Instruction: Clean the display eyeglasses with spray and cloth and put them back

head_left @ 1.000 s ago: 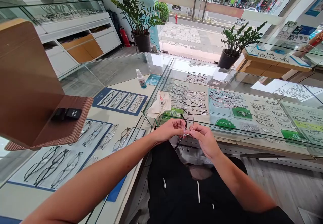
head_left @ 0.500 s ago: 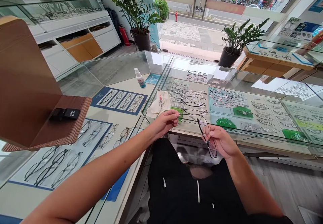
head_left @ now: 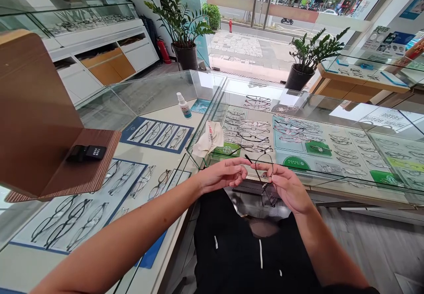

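A pair of dark, thin-rimmed eyeglasses [head_left: 264,186] hangs over the near edge of the counter, one lens low and a temple arm pointing up to the left. My right hand [head_left: 289,185] pinches the eyeglasses at their right side. My left hand [head_left: 225,174] reaches in from the left, index finger stretched out and the other fingers loosely bent. Its index fingertip lies close to the dark temple tip and the right index finger; whether it touches is hard to tell. A crumpled pale cleaning cloth [head_left: 209,138] lies on the glass beyond my left hand.
Beneath the glass counter [head_left: 232,91] lie rows of eyeglasses. A white spray bottle [head_left: 184,105] stands left of the cloth. An open brown case [head_left: 59,121] with a black device [head_left: 86,153] is at the left. Two potted plants [head_left: 185,51] stand near the glass front.
My left hand has moved right, to the eyeglasses, and its index finger has straightened. The eyeglasses have turned in my right hand, with a temple arm now pointing up-left.
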{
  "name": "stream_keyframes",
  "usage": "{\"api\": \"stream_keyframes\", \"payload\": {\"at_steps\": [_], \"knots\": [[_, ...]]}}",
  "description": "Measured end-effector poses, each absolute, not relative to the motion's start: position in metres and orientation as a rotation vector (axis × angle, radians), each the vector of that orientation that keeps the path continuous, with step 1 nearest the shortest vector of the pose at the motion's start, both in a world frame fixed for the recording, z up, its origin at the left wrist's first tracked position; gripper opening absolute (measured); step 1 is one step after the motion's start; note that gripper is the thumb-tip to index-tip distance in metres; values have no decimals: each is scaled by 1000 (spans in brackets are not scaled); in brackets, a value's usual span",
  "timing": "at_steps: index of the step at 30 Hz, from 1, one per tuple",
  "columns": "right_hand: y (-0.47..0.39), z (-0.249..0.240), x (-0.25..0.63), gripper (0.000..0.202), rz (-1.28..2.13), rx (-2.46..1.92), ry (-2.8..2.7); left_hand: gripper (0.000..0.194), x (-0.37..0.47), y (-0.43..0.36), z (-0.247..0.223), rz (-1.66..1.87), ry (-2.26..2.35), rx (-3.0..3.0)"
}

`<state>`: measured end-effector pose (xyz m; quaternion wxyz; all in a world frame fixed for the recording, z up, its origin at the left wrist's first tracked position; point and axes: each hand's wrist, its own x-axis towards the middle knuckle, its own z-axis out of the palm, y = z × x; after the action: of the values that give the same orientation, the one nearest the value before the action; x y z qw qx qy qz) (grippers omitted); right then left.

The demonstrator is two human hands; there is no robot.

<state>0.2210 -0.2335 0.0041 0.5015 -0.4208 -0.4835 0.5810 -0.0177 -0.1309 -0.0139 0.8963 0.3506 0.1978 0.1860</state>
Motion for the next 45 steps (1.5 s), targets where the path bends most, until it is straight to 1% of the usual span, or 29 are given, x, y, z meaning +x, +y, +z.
{"api": "stream_keyframes", "payload": {"at_steps": [5, 8, 11, 17, 21, 25, 29, 31, 33, 34, 35, 36, 38, 39, 40, 45], "knots": [[-240, -6, 203, 30, 1397, -1035, -1285, 43, -11, -140, -16, 494, 493, 889], [-243, -9, 196, 32, 1408, -1022, -1261, 45, -9, -139, -14, 554, 570, 1088], [-245, -8, 194, 30, 1417, -1027, -1227, 48, -9, -137, -11, 578, 588, 1185], [-250, -5, 201, 21, 1411, -1023, -1141, 47, -8, -139, -11, 567, 584, 1115], [-257, 1, 210, 17, 1353, -967, -995, 46, -8, -136, -16, 547, 638, 1060], [-262, 11, 218, 11, 1198, -841, -830, 44, -7, -136, -16, 544, 742, 1013], [-265, 22, 224, 12, 1189, -773, -778, 46, -10, -133, -4, 568, 812, 1183], [-268, 29, 229, 13, 1211, -735, -754, 41, -19, -120, 5, 764, 931, 1319], [-274, 35, 238, 14, 1213, -712, -748, 32, -34, -94, 11, 1135, 1122, 1385], [-278, 38, 243, 15, 1208, -710, -756, 30, -44, -77, 13, 1381, 1260, 1399], [-283, 40, 249, 15, 1199, -712, -772, 37, -55, -59, 15, 1616, 1407, 1403], [-287, 43, 254, 15, 1185, -716, -793, 50, -65, -40, 16, 1713, 1486, 1382], [-297, 47, 265, 17, 1152, -727, -834, 68, -83, -3, 16, 1753, 1588, 1326], [-302, 48, 269, 18, 1137, -736, -848, 73, -89, 13, 15, 1747, 1628, 1269], [-306, 50, 273, 18, 1125, -746, -856, 74, -93, 27, 15, 1708, 1622, 1245], [-335, 41, 296, 20, 1095, -828, -849, 53, -88, 62, 16, 1495, 1439, 1214]]}}
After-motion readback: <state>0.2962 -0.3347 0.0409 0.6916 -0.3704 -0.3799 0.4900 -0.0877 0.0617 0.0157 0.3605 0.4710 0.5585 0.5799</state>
